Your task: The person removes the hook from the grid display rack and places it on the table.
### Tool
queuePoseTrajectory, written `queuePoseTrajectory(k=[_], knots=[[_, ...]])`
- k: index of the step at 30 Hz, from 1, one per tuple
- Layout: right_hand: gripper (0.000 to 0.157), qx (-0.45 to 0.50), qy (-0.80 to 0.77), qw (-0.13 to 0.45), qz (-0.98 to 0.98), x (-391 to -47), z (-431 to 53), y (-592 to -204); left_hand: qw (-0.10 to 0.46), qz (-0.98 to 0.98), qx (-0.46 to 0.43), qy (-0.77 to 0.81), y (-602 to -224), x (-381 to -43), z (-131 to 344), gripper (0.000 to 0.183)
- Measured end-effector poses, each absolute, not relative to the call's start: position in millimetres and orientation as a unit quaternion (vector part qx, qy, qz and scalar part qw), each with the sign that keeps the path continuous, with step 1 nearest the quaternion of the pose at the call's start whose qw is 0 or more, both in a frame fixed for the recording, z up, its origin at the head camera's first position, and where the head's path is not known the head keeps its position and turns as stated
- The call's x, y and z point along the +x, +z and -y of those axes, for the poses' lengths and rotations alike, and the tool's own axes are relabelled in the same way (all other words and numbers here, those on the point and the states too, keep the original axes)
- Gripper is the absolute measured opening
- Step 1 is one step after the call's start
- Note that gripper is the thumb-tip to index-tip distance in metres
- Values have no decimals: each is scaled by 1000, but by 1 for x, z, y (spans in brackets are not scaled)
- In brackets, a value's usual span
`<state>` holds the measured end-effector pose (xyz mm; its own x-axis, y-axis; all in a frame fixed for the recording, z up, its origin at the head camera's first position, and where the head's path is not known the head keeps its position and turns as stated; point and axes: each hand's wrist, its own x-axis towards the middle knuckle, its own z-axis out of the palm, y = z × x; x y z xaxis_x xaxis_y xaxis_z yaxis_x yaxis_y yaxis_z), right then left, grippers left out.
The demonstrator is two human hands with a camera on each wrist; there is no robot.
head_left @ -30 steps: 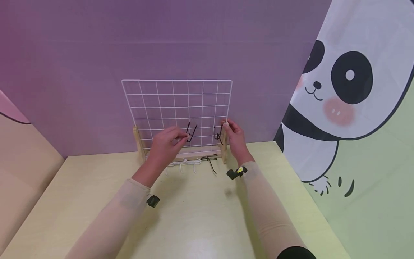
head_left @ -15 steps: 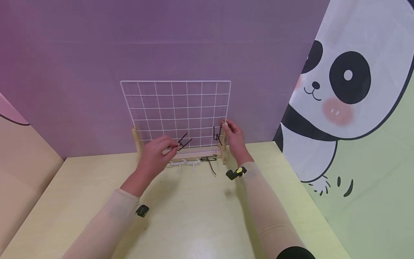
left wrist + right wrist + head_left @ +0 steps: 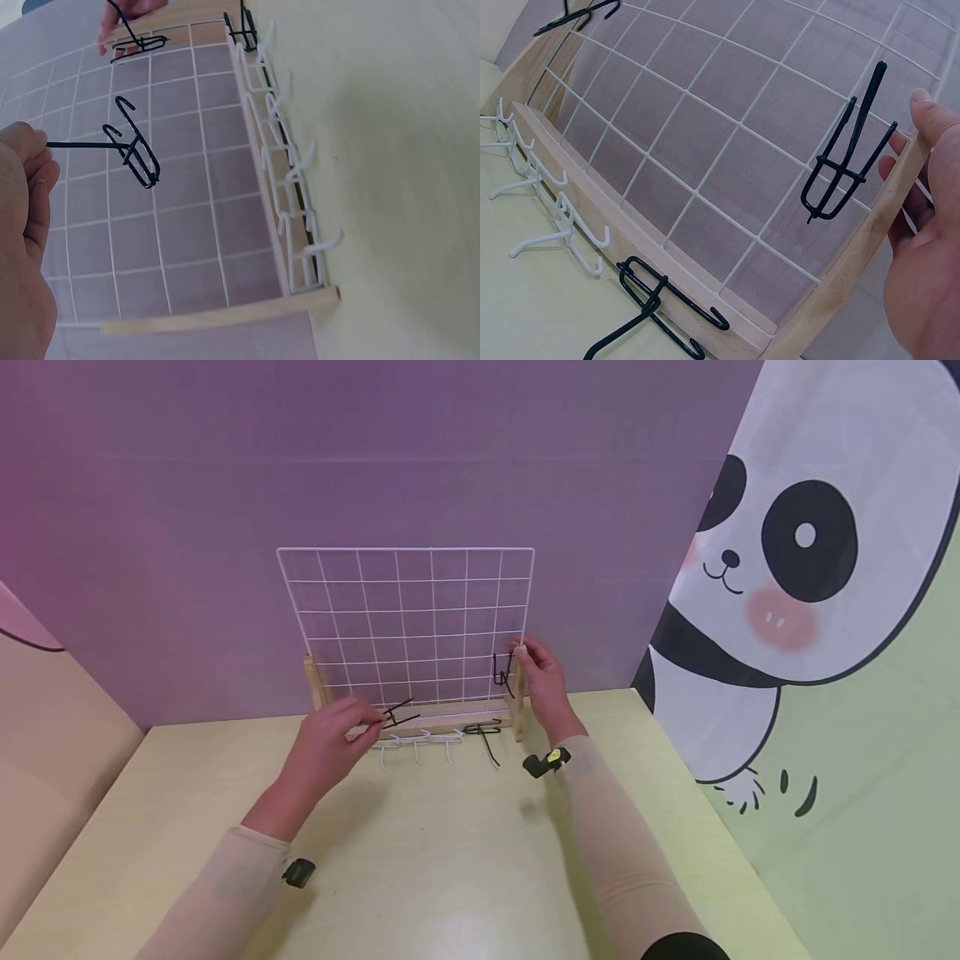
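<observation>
My left hand (image 3: 326, 739) pinches the straight prong of a black wire hook (image 3: 137, 154), held clear in front of the white wire grid panel (image 3: 405, 548). The hook's two curved ends point away from the fingers. At the rack's right side, my right hand (image 3: 543, 689) grips the wooden post (image 3: 891, 193) and panel edge, thumb in front and fingers behind. Close to it, a second black hook (image 3: 835, 177) hangs on the grid. Another black hook (image 3: 649, 291) lies against the front of the wooden base bar (image 3: 577, 180).
Several white hooks (image 3: 564, 231) lie in a row along the base bar, left of the black one. The rack's left wooden post (image 3: 225, 315) stands at the far end. A pale tabletop (image 3: 450, 860) spreads in front, and a purple wall (image 3: 405, 460) rises behind.
My left hand has moved left and down, away from the middle of the grid, carrying the black hook, which has tilted toward level. The right hand keeps its grip on the rack.
</observation>
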<state>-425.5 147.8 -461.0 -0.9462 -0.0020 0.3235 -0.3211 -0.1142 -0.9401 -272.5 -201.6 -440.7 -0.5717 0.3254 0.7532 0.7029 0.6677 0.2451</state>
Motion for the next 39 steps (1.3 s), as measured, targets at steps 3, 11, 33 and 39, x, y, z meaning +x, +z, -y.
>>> queuePoseTrajectory(k=[3,11,33,39], knots=[[35,124,735,110,657,-425,-148,-461,338,855,-293,-262,-444,-267,207,21],[35,119,738,105,656,-425,-147,-460,331,870,-272,-243,-454,-256,221,25],[34,121,741,110,651,-429,-150,-463,313,876,-294,-218,-479,-244,241,31],[34,122,740,111,653,-430,-150,-464,309,879,-295,-212,-487,-245,245,34]])
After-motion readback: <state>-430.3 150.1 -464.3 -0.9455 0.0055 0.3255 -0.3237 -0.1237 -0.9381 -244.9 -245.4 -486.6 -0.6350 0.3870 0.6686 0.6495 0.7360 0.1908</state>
